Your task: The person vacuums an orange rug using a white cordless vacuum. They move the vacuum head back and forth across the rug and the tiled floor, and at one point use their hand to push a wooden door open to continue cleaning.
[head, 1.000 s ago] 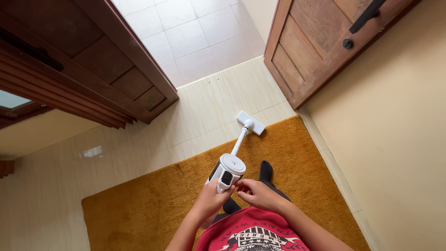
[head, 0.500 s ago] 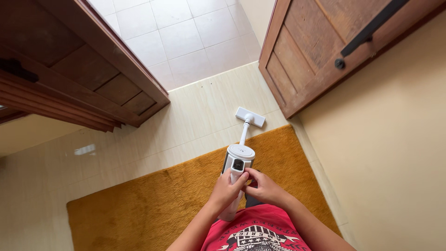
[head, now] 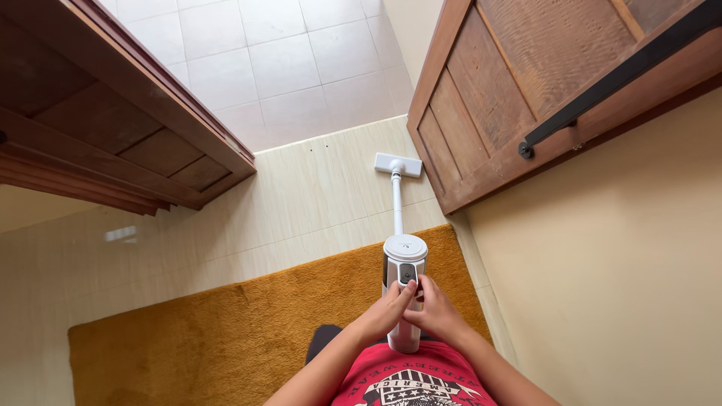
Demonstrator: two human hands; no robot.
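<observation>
Head view: both hands, left (head: 385, 314) and right (head: 436, 316), closed around white stick vacuum (head: 404, 265).

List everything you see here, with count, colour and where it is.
Vacuum: one, white stick type, centre, head on the cream tiles by the doorway.
Rug: one, mustard, under the person.
Doors: two, brown wood, one left, one right with a black bar handle.
Floor: cream tiles inside, white tiles beyond the threshold.
Wall: cream, right.
Shirt: red, bottom.
Left hand and right hand: both on the vacuum's handle.
</observation>
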